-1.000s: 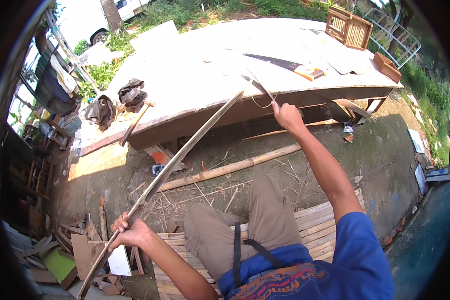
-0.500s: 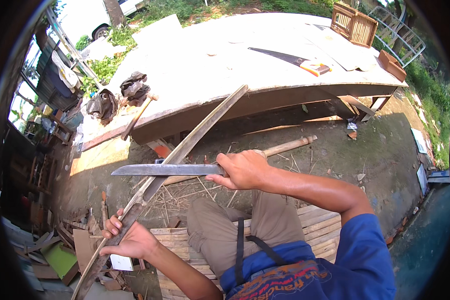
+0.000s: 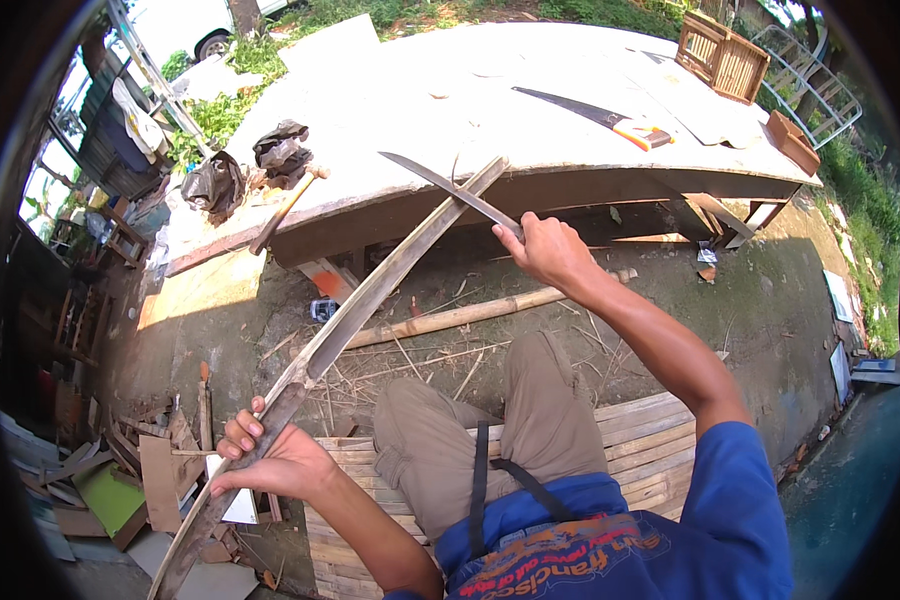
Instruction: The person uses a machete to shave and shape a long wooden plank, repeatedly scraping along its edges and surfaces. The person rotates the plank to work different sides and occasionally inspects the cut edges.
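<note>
left hand (image 3: pixel 282 462) clasps split bamboo (image 3: pixel 378 292) slanting up-right; right hand (image 3: pixel 552 252) grips a knife (image 3: pixel 433 179) pointing up-left.

The bamboo strip (image 3: pixel 370 290) slants from the left fingers (image 3: pixel 242 432) up toward the desk (image 3: pixel 390 90), barring sideways passage; the knife (image 3: pixel 430 177) crosses near its far end. Between strip and right forearm (image 3: pixel 660 340), open space reaches down toward the knees (image 3: pixel 542 370), above a pole (image 3: pixel 460 315). Hammer (image 3: pixel 288 208) and bags (image 3: pixel 282 150) obstruct the desk's left end; a saw (image 3: pixel 580 110) lies farther right.
</note>
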Motion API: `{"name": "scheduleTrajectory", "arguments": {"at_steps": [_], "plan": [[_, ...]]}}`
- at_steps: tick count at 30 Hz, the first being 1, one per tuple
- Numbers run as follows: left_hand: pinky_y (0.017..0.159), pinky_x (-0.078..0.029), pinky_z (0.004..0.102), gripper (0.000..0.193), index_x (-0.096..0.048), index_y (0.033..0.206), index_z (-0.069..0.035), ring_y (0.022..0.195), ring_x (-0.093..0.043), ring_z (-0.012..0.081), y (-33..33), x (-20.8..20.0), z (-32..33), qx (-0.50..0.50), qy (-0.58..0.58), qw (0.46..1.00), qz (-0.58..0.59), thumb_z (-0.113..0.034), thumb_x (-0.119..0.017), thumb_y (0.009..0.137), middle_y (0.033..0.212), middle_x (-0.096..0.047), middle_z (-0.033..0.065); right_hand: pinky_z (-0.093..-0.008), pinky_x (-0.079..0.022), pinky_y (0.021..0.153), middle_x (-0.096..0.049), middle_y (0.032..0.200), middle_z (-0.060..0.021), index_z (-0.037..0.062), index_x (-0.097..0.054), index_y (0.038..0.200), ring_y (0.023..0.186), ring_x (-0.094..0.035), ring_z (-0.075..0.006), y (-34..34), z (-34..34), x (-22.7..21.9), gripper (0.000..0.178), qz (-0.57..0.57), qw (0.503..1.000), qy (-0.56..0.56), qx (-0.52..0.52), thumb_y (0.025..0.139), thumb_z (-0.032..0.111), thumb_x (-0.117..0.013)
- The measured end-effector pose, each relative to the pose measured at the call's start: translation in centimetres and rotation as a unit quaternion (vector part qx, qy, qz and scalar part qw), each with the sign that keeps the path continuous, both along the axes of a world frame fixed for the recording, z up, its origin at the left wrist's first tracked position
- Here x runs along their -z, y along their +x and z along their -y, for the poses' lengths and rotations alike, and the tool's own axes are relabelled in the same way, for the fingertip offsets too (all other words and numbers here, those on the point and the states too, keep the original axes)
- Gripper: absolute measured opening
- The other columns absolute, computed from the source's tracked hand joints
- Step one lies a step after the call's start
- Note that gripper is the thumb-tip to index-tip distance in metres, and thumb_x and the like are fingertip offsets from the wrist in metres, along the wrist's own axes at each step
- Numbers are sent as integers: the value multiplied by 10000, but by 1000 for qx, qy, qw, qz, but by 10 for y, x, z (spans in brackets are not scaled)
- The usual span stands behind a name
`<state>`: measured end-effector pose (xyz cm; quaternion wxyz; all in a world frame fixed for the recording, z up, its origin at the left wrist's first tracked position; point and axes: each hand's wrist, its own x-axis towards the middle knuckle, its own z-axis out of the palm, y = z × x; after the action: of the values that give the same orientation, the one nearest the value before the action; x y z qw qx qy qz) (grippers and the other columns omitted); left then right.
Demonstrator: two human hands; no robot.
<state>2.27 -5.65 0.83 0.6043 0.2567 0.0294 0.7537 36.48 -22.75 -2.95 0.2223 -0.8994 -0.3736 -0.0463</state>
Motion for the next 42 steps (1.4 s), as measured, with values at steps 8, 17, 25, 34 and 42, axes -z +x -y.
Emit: {"name": "scheduleTrajectory", "arguments": {"at_steps": [8,17,25,34,42], "plan": [[860,-430,386,614,-428,769,-159,686,-385,142,3,-8,0,7,1,1000,14,-760,-437,896,703,-355,-25,-546,-566,703,-681,772,-282,-31,-645,861,773,-690,-470,62,20,18,679,-15,994,-2,112,1008,599,-439],[846,-429,382,625,-397,759,-157,680,-370,148,-3,-5,0,-15,2,1000,11,-765,-416,902,701,-334,-19,-542,-566,752,-687,788,-299,-54,-684,836,826,-694,-479,58,15,15,703,-91,992,18,89,998,593,-461],[858,-441,394,624,-405,770,-149,694,-391,159,-27,0,-18,4,56,998,11,-752,-379,929,712,-361,-13,-536,-572,751,-710,796,-254,-54,-720,884,821,-700,-469,91,17,15,707,-60,989,-7,133,1012,579,-430],[972,-452,432,592,-411,820,-111,746,-405,188,-28,0,-28,-34,-23,999,-4,-665,-319,1008,766,-364,17,-560,-550,715,-677,756,-276,-36,-610,901,767,-684,-474,60,15,21,657,-64,997,15,40,1006,590,-441],[934,-453,411,527,-414,850,-123,771,-419,184,-11,6,-24,-23,-42,999,-18,-608,-327,1036,784,-387,4,-542,-570,666,-681,711,-243,-14,-627,867,706,-695,-447,72,0,39,687,-18,998,15,56,991,635,-438]]}}
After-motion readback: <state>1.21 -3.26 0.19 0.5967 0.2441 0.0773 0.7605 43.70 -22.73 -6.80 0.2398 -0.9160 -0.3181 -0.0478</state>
